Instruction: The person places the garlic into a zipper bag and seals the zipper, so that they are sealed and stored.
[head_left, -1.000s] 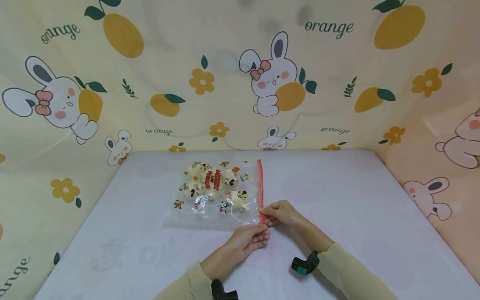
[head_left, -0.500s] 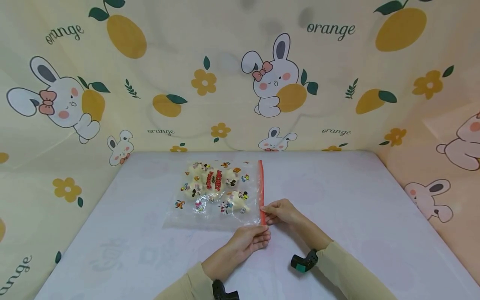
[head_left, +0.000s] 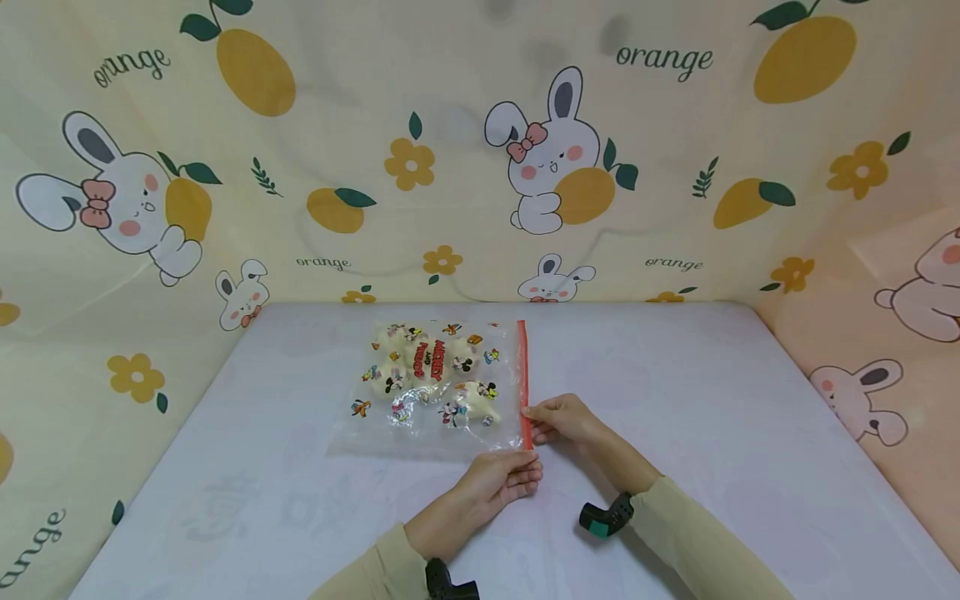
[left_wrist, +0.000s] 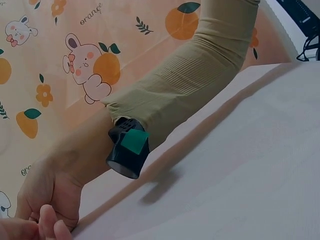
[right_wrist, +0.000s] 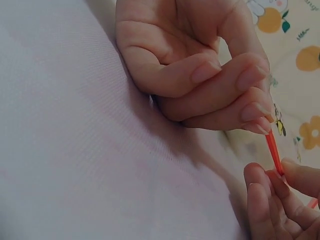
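A clear zip bag (head_left: 442,437) printed with small cartoon figures and red lettering lies flat on the table in the head view. Several pale cream, rounded lumps (head_left: 474,406) show inside it; what they are cannot be made out. Along its right side runs a red zip strip (head_left: 523,367). At the strip's near end, my left hand (head_left: 491,487) pinches the bag's corner, the other fingers loosely curled. Just beyond it, my right hand (head_left: 568,419) pinches the strip between thumb and fingers. The right wrist view shows a short red stretch between my left hand (right_wrist: 195,75) and right hand (right_wrist: 285,205).
A white cloth covers the table (head_left: 675,400). Patterned curtains (head_left: 450,167) with rabbits and oranges stand behind and at both sides. Black wrist cameras (head_left: 606,517) sit on both forearms. A dark device (left_wrist: 302,17) stands at the left wrist view's upper right corner.
My right hand has slid slightly along the red strip, away from my left hand. My left hand keeps the corner in place, and the bag lies as before.
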